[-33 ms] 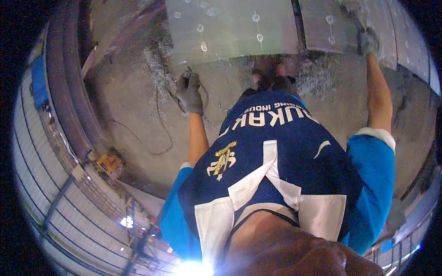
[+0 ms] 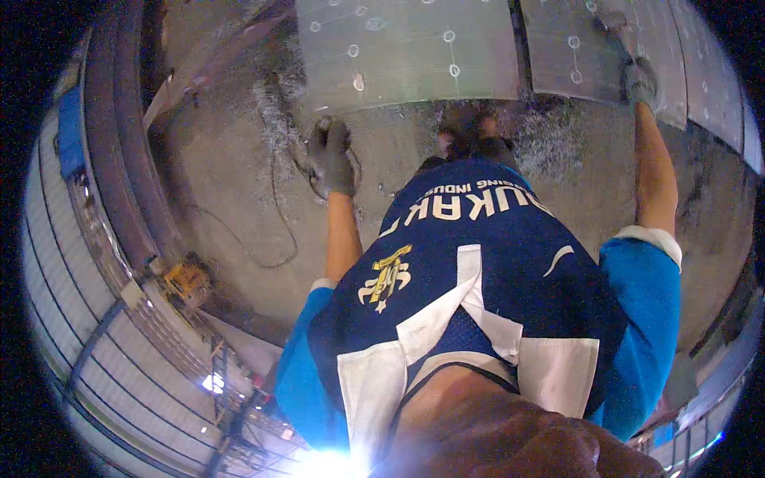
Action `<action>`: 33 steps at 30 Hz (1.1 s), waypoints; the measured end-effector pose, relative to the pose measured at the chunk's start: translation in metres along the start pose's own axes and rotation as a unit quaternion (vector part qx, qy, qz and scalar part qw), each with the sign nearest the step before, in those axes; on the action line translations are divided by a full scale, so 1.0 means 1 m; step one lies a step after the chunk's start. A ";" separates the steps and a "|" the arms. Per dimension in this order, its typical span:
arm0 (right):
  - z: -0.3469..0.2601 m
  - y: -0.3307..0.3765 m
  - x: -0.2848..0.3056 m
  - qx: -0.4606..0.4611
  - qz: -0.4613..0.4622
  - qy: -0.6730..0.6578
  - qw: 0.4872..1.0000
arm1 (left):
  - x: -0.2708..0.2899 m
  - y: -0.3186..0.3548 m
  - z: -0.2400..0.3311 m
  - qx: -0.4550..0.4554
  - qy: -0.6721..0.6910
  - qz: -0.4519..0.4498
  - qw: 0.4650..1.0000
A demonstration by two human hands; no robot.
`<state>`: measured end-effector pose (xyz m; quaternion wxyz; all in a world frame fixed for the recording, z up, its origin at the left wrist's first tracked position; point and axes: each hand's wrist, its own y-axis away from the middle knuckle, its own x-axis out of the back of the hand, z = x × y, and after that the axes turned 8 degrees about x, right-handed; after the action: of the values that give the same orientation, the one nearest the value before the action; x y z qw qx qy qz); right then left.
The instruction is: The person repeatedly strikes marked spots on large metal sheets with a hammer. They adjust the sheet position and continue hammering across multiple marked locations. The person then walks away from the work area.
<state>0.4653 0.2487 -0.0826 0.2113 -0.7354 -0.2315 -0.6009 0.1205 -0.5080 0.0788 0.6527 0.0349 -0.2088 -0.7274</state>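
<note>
My left hand (image 2: 330, 158), in a dark grey glove, is closed near the near edge of a metal plate (image 2: 406, 56) marked with several chalk circles. A thin dark cable (image 2: 275, 191) loops on both sides of this hand and appears to run through its fingers. My right hand (image 2: 641, 81), also gloved, reaches out to the far right over a second marked plate (image 2: 558, 76). Its fingers look curled around a dark, long thing (image 2: 612, 28) that is blurred, so I cannot tell its kind.
Long brown steel beams (image 2: 119, 159) stand along the left side. A yellow machine (image 2: 187, 277) sits at the lower left. The cable lies in a loose curve across the grey, scuffed floor (image 2: 231, 183). A dark gap (image 2: 521, 48) separates the two plates.
The plates sit slightly lower and further right in the view. Both hands keep nearly the same place and hold.
</note>
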 end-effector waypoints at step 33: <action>-0.437 0.196 0.055 0.361 -0.274 -0.333 0.827 | -0.005 -0.036 0.005 0.027 0.406 -0.023 0.913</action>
<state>0.2477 -0.1620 0.0479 0.1984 -0.6687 -0.6800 -0.2261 0.0858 -0.5001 0.0693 0.6631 0.3493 0.0555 -0.6597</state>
